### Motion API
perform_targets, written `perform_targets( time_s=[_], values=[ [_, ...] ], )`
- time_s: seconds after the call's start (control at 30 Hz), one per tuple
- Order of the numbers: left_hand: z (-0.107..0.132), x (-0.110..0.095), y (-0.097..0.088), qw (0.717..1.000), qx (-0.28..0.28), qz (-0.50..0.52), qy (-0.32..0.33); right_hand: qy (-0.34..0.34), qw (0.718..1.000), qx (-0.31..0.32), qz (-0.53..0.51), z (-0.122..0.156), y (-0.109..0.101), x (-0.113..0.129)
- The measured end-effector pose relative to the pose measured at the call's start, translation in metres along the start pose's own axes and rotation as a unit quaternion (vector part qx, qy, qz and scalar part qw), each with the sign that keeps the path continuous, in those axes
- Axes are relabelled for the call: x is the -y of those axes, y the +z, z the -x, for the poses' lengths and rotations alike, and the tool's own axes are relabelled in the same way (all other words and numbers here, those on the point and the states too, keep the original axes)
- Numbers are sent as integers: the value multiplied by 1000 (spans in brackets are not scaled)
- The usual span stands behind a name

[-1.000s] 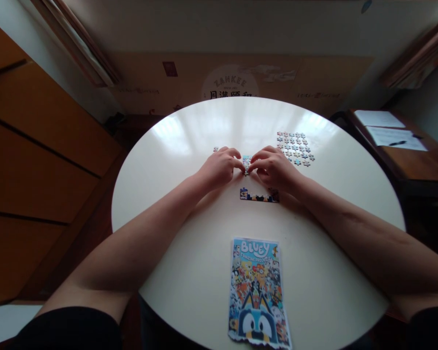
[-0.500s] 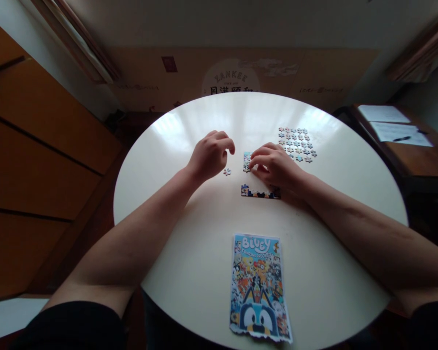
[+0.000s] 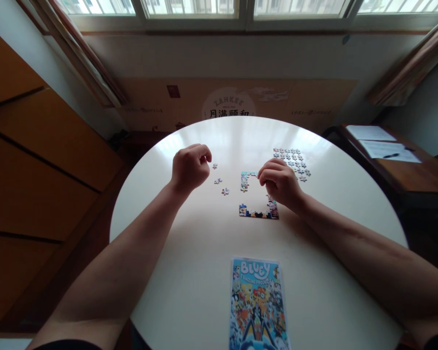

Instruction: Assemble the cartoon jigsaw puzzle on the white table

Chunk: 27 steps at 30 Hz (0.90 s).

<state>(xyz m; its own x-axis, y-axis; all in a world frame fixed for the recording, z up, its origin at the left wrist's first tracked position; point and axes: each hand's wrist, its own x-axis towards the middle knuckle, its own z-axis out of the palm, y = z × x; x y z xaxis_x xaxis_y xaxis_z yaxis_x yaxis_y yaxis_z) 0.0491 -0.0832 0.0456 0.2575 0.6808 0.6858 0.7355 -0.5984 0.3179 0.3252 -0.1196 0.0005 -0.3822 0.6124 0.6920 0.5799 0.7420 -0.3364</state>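
Note:
My left hand (image 3: 192,167) hovers left of the puzzle, its fingers curled into a loose fist; anything inside is hidden. Beside it lie three loose jigsaw pieces (image 3: 225,191) on the white table. My right hand (image 3: 280,181) is at the upper right of a partly joined jigsaw puzzle (image 3: 259,214), with fingers bent together and tips near its top edge. Whether a piece is between those fingers cannot be made out. The puzzle forms a border around a bare middle, with a gap on the left side; my right hand covers part of its right side.
Several loose pieces in rows (image 3: 292,156) lie beyond my right hand. A colourful picture sheet (image 3: 257,301) lies on the round white table (image 3: 190,272) near me. At the right, papers (image 3: 387,149) and a pen rest on a wooden desk (image 3: 412,170). Windows (image 3: 190,7) are behind.
My left hand has moved left and curled tighter, uncovering more loose pieces. The right hand has shifted off the puzzle's middle toward its upper right. The view has tilted up, showing windows.

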Motion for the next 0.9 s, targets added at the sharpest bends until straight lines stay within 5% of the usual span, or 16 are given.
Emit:
perform_targets(
  time_s=[0.53, 0.9],
  values=[
    [2, 2, 1, 998, 58, 7, 27, -68, 996, -46, -26, 1, 3, -2],
    [-1, 2, 1, 975, 215, -33, -52, -70, 996, -42, -28, 1, 4, -3]
  ],
)
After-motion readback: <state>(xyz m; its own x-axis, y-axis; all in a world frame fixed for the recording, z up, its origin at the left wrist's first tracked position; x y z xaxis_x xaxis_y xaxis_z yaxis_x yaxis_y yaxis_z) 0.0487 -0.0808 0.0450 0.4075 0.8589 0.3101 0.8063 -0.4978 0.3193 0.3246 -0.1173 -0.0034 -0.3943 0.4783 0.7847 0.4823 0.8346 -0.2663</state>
